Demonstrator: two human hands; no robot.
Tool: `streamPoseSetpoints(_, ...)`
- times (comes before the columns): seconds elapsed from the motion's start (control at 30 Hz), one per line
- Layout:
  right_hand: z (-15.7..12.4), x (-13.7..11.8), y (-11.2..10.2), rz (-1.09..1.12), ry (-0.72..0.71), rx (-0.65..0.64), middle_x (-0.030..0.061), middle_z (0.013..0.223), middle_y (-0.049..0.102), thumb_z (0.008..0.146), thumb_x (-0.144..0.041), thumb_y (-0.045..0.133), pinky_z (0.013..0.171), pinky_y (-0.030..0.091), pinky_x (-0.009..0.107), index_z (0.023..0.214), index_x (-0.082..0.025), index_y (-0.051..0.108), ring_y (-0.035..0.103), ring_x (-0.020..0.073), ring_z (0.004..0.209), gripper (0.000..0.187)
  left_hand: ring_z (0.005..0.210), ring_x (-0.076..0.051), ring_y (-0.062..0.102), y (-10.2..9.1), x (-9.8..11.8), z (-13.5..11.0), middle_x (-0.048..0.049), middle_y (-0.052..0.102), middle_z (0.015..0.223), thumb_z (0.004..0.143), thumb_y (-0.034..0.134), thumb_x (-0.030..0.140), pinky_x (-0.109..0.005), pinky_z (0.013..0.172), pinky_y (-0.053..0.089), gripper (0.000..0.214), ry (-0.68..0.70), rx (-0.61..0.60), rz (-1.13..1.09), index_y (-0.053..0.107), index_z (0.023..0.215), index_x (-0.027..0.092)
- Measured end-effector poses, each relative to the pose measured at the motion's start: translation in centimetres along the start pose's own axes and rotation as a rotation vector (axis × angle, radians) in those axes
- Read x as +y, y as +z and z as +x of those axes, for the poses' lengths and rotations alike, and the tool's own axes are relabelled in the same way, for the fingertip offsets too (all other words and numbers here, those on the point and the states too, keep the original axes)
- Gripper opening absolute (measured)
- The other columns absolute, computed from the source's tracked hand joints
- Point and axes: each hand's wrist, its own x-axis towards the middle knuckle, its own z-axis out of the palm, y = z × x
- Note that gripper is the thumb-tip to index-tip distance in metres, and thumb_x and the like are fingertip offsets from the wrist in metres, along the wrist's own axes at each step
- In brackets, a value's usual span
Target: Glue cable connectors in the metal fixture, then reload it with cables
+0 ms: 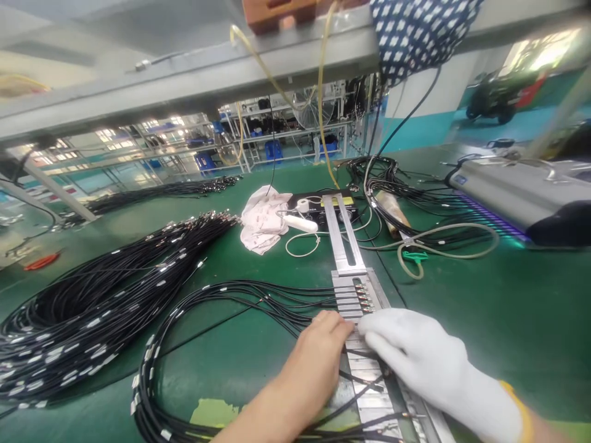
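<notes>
A slotted metal fixture runs lengthwise along the bench, with several black cables laid across its grooves. Their small metal connectors stick out in a row on its right side. My bare left hand is closed at the fixture's left edge, fingertips pinched on a black cable that runs in from the left. From the right, my right hand, in a white glove, reaches the same groove. Its thumb and fingers are drawn together close to the left fingertips, hiding what lies between them. More cables cross the fixture below both hands.
A big bundle of labelled black cables lies to the left. Behind the fixture are a crumpled pink cloth, a white-handled tool and a black box. A grey machine with a violet glow stands at right, cables leading into it.
</notes>
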Motion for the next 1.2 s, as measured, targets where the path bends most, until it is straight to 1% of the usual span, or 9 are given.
streamPoseSetpoints(0.13,1.8,0.4,-2.6,0.295,0.550,0.052,-0.0036,0.110,0.073,0.091,-0.053,0.050,0.096,0.050,0.035,0.098,-0.031,0.077,0.067,0.0218,0.105,0.035,0.098,-0.023,0.056,-2.0,0.2,-0.1,-0.0093,0.064,0.103,0.099,0.050,0.011,-0.040,0.096,0.046,0.017,-0.178,-0.065,-0.039,0.068,0.098,0.011)
streamPoseSetpoints(0.23,2.7,0.3,-3.4,0.373,0.674,0.067,-0.0028,0.110,0.072,0.084,-0.061,0.047,0.099,0.048,0.039,0.095,-0.031,0.076,0.065,0.0243,0.107,0.043,0.101,-0.023,0.054,-2.4,0.3,-0.1,-0.0071,0.064,0.103,0.097,0.058,0.013,-0.040,0.097,0.043,0.010,-0.247,-0.196,-0.054,0.068,0.095,0.013)
streamPoseSetpoints(0.3,2.8,0.4,-3.4,0.392,0.680,0.055,-0.0031,0.109,0.072,0.083,-0.062,0.047,0.098,0.047,0.039,0.094,-0.031,0.075,0.064,0.0241,0.107,0.043,0.101,-0.023,0.054,-2.4,0.3,-0.1,-0.0062,0.064,0.103,0.097,0.058,0.011,-0.038,0.096,0.042,0.010,-0.262,-0.227,-0.069,0.068,0.094,0.013)
streamPoseSetpoints(0.4,2.5,0.6,-3.5,0.353,0.674,0.034,-0.0034,0.110,0.072,0.084,-0.064,0.046,0.097,0.046,0.039,0.097,-0.032,0.076,0.064,0.0245,0.106,0.045,0.100,-0.020,0.055,-2.5,0.0,-0.2,-0.0054,0.061,0.103,0.099,0.053,0.011,-0.035,0.092,0.042,0.013,-0.264,-0.165,-0.164,0.065,0.096,0.014)
streamPoseSetpoints(0.47,2.3,0.7,-3.6,0.313,0.655,-0.040,-0.0026,0.107,0.072,0.086,-0.064,0.044,0.094,0.045,0.039,0.097,-0.031,0.075,0.064,0.0246,0.102,0.047,0.095,-0.018,0.055,-2.5,-0.2,-0.4,-0.0053,0.059,0.103,0.100,0.048,0.014,-0.032,0.087,0.043,0.016,-0.228,-0.088,-0.244,0.065,0.100,0.016)
streamPoseSetpoints(0.57,2.1,0.5,-4.0,0.260,0.625,-0.212,-0.0009,0.090,0.071,0.090,-0.060,0.042,0.079,0.044,0.035,0.083,-0.025,0.069,0.064,0.0219,0.088,0.045,0.089,-0.017,0.054,-2.2,-0.6,-0.6,-0.0054,0.056,0.097,0.102,0.046,0.019,-0.030,0.082,0.042,0.019,-0.167,0.013,-0.288,0.064,0.099,0.017)
streamPoseSetpoints(0.67,2.2,0.1,-4.5,0.395,0.600,-0.292,0.0016,0.080,0.069,0.092,-0.060,0.045,0.073,0.044,0.032,0.074,-0.020,0.062,0.063,0.0198,0.079,0.047,0.085,-0.016,0.053,-1.9,-0.8,-0.7,-0.0046,0.056,0.095,0.102,0.045,0.022,-0.029,0.078,0.041,0.020,-0.136,0.085,-0.303,0.063,0.095,0.017)
streamPoseSetpoints(0.97,2.2,-1.1,-4.4,0.865,0.577,-0.311,0.0089,0.075,0.068,0.086,-0.062,0.060,0.066,0.046,0.028,0.073,-0.014,0.062,0.057,0.0153,0.066,0.050,0.083,-0.014,0.053,-1.4,-0.7,-0.4,-0.0036,0.059,0.092,0.103,0.046,0.023,-0.027,0.074,0.041,0.019,-0.076,0.167,-0.370,0.062,0.094,0.016)
streamPoseSetpoints(1.2,2.0,-1.1,-3.9,0.896,0.509,-0.279,0.0081,0.075,0.067,0.092,-0.054,0.059,0.068,0.044,0.028,0.075,-0.013,0.063,0.056,0.0150,0.068,0.045,0.083,-0.012,0.057,-0.9,-0.1,-0.5,-0.0013,0.062,0.091,0.101,0.050,0.021,-0.023,0.075,0.042,0.016,-0.035,0.193,-0.438,0.064,0.096,0.018)
